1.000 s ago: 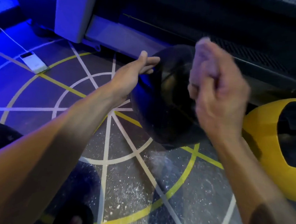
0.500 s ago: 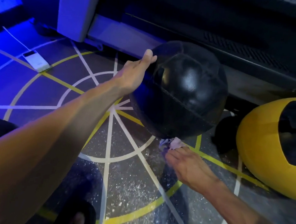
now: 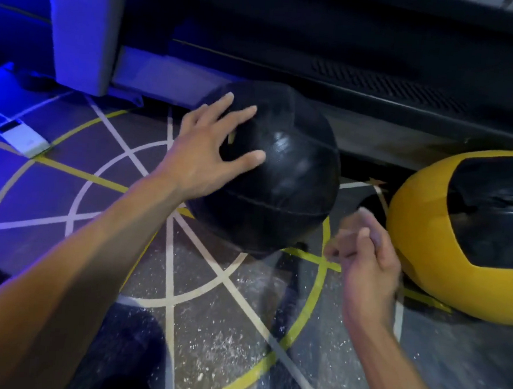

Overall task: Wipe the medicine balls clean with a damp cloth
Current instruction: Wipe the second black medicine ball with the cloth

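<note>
A black medicine ball [image 3: 286, 178] rests on the marked floor in the middle of the view. My left hand [image 3: 210, 148] lies on its upper left side with fingers spread and straight. My right hand [image 3: 363, 256] is off the ball, low to its right, blurred, with fingers curled round a small pale cloth [image 3: 364, 220] that pokes out above the knuckles. A yellow and black medicine ball [image 3: 471, 233] sits on the floor at the right, close to my right hand.
The floor [image 3: 215, 337] carries white and yellow line markings and white specks. A dark machine base [image 3: 378, 81] runs along the back, with a pale upright post [image 3: 84, 30] at left. A white phone-like device [image 3: 24, 138] lies far left. Dark shapes lie at bottom left.
The black ball has come down onto the floor. My left hand shifted from its side to its top with fingers spread. My right hand drew out from under the ball, rightward.
</note>
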A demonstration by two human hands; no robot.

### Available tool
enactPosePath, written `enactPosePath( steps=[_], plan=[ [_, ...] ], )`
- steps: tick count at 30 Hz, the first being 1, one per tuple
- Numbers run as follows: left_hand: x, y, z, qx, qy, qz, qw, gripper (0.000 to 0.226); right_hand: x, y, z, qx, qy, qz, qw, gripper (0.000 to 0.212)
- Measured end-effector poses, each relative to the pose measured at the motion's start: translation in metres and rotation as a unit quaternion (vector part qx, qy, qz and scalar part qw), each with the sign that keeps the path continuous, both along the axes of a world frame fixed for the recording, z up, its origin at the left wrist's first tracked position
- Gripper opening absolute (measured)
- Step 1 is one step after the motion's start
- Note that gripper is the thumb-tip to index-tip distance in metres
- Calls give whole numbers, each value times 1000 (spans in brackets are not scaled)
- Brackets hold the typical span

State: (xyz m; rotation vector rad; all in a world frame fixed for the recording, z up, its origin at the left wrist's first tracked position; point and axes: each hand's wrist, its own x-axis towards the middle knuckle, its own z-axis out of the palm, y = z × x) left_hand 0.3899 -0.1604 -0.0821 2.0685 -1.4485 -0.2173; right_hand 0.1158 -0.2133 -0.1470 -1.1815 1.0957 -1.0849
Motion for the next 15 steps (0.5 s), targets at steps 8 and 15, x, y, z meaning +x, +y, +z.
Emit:
enactPosePath(
  steps=[8,15],
  plan=[
    [5,3,-8,-13,-9,54,998,78,68,22,-39,-464,320,191,804,65],
    [16,57,-24,-56,71,107,990,80,60,57,-66,12,86,66,994,52]
  ],
)
